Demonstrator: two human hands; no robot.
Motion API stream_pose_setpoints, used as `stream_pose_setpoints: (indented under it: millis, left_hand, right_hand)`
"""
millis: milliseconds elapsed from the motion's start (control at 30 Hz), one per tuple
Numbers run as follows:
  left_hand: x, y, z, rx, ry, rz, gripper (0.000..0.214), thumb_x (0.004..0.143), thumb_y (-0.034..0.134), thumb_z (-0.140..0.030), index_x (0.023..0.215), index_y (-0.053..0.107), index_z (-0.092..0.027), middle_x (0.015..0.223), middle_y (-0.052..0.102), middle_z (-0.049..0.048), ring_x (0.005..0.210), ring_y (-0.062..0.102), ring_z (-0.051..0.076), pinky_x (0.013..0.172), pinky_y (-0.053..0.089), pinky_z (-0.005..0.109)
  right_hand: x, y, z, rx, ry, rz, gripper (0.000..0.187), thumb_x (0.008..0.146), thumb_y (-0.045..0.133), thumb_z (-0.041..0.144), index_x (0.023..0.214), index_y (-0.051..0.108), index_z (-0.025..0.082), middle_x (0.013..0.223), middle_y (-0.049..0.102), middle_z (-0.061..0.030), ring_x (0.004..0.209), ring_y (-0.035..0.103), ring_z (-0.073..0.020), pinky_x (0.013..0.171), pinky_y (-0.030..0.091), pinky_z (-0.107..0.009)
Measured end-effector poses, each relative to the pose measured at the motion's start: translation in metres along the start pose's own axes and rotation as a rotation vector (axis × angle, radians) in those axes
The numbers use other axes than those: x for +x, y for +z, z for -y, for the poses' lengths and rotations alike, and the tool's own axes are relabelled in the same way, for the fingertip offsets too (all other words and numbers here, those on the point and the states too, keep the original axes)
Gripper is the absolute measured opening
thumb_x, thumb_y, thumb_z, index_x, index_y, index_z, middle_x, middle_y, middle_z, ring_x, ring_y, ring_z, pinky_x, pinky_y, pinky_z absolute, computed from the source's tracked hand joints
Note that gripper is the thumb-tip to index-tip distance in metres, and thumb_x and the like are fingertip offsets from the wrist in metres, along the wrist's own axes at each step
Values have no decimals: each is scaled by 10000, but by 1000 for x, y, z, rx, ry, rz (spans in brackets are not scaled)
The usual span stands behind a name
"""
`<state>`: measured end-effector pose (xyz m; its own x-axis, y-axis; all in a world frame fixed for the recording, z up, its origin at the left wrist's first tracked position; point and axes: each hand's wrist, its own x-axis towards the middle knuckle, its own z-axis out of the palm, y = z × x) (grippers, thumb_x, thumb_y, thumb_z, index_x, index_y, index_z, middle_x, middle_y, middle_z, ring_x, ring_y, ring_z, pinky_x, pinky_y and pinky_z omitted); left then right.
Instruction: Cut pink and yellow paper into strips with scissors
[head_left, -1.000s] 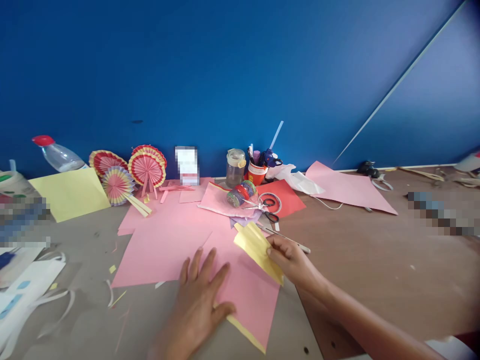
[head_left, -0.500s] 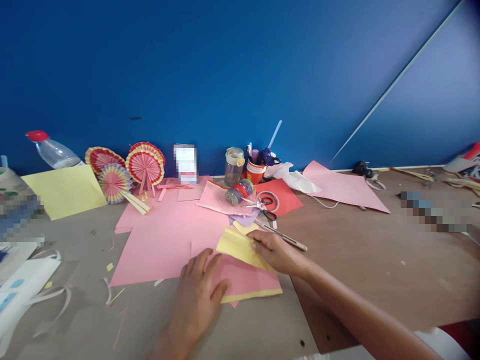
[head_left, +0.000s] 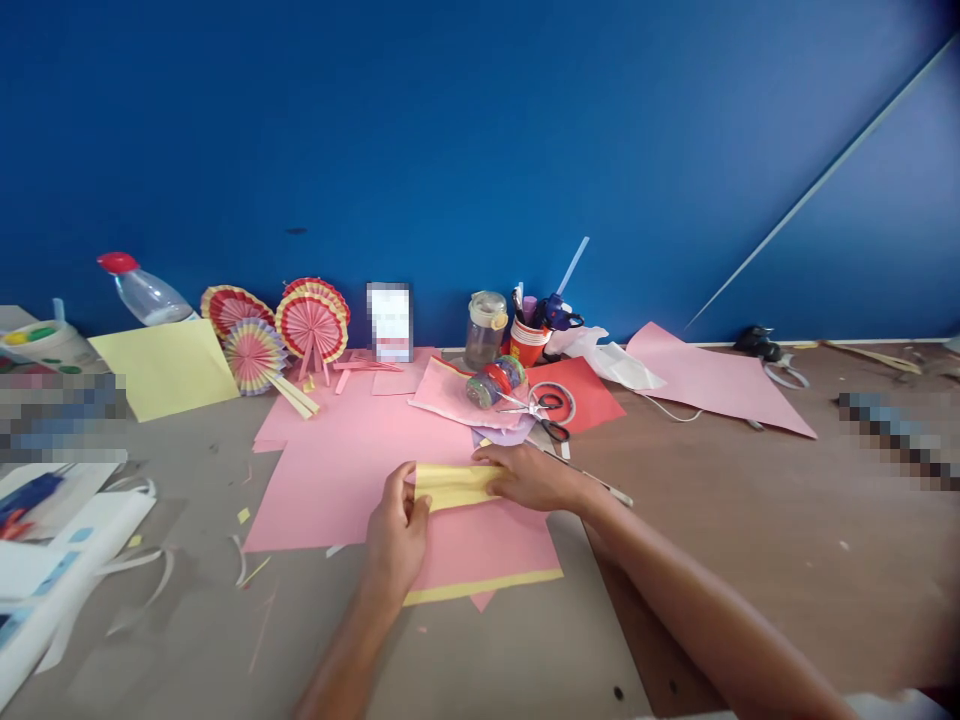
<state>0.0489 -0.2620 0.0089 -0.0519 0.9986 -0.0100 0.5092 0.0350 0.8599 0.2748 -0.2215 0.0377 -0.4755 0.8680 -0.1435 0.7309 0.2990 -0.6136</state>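
A creased strip of yellow paper [head_left: 456, 486] stretches between both hands, just over the pink paper. My left hand [head_left: 397, 530] pinches its left end between thumb and fingers. At the other end, my right hand [head_left: 529, 478] grips the strip, its fingertips on the yellow surface. Below them lies a pink sheet with a yellow border [head_left: 487, 550] along its near edge. Behind the left hand spreads a larger pink sheet [head_left: 337, 480]. A slim cutter [head_left: 611, 490] rests beyond the right wrist, partly hidden by it. Scissors [head_left: 553, 418] and a tape roll [head_left: 573, 405] lie farther back.
Folded paper fans [head_left: 313, 325] stand at the back left near a yellow sheet [head_left: 169, 370] and a bottle [head_left: 150, 295]. A clear jar [head_left: 486, 325], a red cup of tools [head_left: 529, 345] and a string spool [head_left: 495, 382] sit along the blue wall [head_left: 480, 150].
My left hand has moved from lying open over the pink paper to holding the yellow strip's left end. The strip is now level between both hands. The view has shifted slightly left.
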Motion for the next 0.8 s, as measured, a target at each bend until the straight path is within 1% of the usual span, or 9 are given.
stream_pose_setpoints:
  millis: [100, 233, 367, 467, 533, 600, 633, 700, 800]
  left_hand:
    - [2, -5, 2, -23, -12, -68, 413, 813, 495, -359, 1190, 484, -192, 741, 601, -11, 668, 602, 161, 658, 478, 288]
    - [5, -11, 8, 48, 18, -96, 385, 819, 495, -371, 1163, 492, -199, 707, 609, -19, 687, 618, 173, 671, 480, 290]
    - [5, -14, 17, 198, 121, -197, 336, 858, 454, -329, 1167, 491, -202, 753, 623, 2, 718, 617, 178, 728, 475, 308]
    - [2, -14, 17, 321, 272, -237, 234, 891, 407, -278, 1053, 561, -209, 848, 635, 45, 825, 612, 189, 840, 463, 341]
    - [-2, -10, 13, 395, 438, -172, 236, 895, 383, -214, 964, 609, -210, 939, 643, 78, 923, 601, 205, 891, 449, 359]
    - [-8, -4, 7, 446, 589, -57, 290, 889, 363, -138, 955, 638, -203, 1019, 645, 95, 1008, 582, 217, 927, 441, 372]
    - [-11, 0, 4, 471, 633, 6, 315, 887, 357, -110, 977, 646, -199, 1066, 641, 99, 1059, 566, 222, 947, 436, 379]
    - [-16, 7, 2, 518, 680, 89, 339, 893, 355, -86, 1022, 650, -193, 1140, 631, 100, 1135, 533, 233, 982, 425, 402]
    - [-18, 14, 5, 591, 709, 144, 329, 894, 386, -92, 1094, 637, -164, 1211, 611, 113, 1207, 490, 260, 1012, 415, 438]
  right_hand:
    - [-3, 2, -7, 90, 90, -54, 561, 757, 543, 178, 1316, 512, 210, 1176, 642, -77, 1018, 602, -221, 841, 443, -309]
    - [-4, 3, -12, 147, 175, -77, 575, 747, 568, 187, 1318, 506, 206, 1081, 658, -64, 943, 612, -206, 789, 447, -294]
    - [-5, 4, -8, 78, 202, -48, 585, 759, 552, 178, 1339, 482, 203, 1093, 656, -81, 952, 605, -222, 768, 429, -288]
    - [-6, 5, -3, 30, 220, -29, 598, 770, 527, 173, 1362, 450, 198, 1094, 658, -91, 959, 602, -233, 749, 419, -282]
    - [-6, 5, -1, 14, 219, -28, 607, 773, 517, 169, 1374, 430, 193, 1097, 658, -97, 963, 601, -239, 745, 415, -282]
    - [-6, 6, -1, -4, 214, -27, 613, 776, 511, 165, 1381, 416, 183, 1098, 659, -106, 973, 600, -247, 753, 414, -289]
    - [-5, 7, -1, -13, 211, -26, 616, 777, 509, 164, 1384, 410, 178, 1103, 658, -111, 982, 599, -251, 760, 414, -293]
    - [-5, 8, -1, -34, 210, -25, 622, 779, 503, 162, 1392, 398, 172, 1117, 655, -118, 1001, 599, -258, 774, 416, -298]
    - [-5, 8, 1, -55, 215, -21, 615, 788, 488, 163, 1396, 393, 167, 1102, 662, -123, 986, 610, -261, 777, 420, -307]
